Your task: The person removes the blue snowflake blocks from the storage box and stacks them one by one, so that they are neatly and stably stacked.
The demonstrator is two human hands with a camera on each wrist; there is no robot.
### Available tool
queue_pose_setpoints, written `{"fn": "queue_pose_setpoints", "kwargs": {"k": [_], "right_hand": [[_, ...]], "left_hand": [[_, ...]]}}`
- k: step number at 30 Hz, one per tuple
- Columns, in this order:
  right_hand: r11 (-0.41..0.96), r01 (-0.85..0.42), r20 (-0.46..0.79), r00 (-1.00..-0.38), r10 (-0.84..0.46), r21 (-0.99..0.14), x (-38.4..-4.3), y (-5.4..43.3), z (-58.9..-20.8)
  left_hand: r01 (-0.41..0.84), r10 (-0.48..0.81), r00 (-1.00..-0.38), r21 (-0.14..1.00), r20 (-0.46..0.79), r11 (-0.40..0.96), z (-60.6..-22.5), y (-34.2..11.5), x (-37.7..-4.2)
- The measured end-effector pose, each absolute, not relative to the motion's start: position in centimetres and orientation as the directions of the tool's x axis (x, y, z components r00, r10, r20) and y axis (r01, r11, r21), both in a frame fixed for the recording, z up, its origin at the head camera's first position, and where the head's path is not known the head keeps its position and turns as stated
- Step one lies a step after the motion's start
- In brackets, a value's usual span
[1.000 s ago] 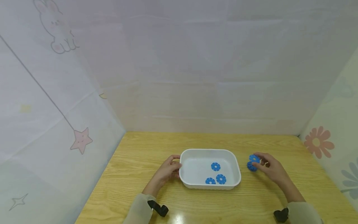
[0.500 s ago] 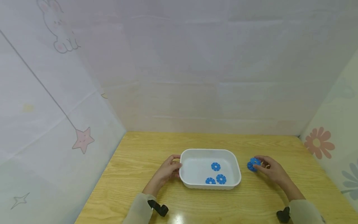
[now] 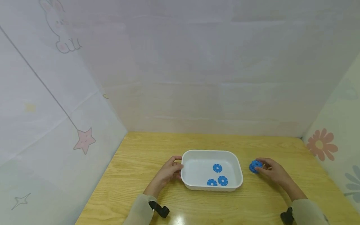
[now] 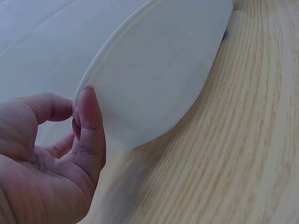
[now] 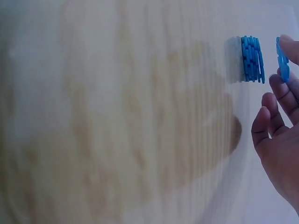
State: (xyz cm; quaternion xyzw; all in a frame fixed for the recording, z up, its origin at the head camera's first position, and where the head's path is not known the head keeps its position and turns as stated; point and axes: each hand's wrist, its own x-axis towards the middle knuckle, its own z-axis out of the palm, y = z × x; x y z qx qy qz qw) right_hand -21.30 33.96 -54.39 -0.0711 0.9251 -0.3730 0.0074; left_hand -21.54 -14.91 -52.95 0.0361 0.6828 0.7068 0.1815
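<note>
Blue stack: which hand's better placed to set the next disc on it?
Right, most likely: the right hand pinches a blue disc close to the stack, a gap showing between them. The left hand holds the white tray at its left end, away from the stack.

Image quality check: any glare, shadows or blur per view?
Head: glare spot on the tabletop near the bottom edge; left wrist: soft shadow below the white tray; right wrist: hazy, tabletop grain smeared, blue disc stack somewhat crisper.

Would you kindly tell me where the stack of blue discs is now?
In the head view, the stack stands on the table, right of the white tray, beneath but apart from the disc that the right hand pinches.
</note>
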Motion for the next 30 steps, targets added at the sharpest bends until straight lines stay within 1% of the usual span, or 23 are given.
{"fn": "queue_pose_setpoints", "kwargs": {"k": [13,25,30], "right_hand": [[0.724,-0.144,0.037,-0.986,-0.162,-0.674,-21.43,34.35,-54.81],[0.731,-0.206,0.089,-0.977,-0.195,-0.65,-21.9,34.49,-55.24],[0.736,-0.211,0.093,-0.976,-0.199,-0.643,-21.78,34.29,-55.04]], "left_hand": [[-0.202,0.312,-0.93,0.979,-0.195,0.011,-53.07,-14.89,-21.48],[-0.205,0.311,-0.929,0.979,-0.2,0.016,-53.02,-14.93,-21.56],[-0.199,0.31,-0.931,0.98,-0.194,0.017,-53.11,-14.96,-21.61]]}}
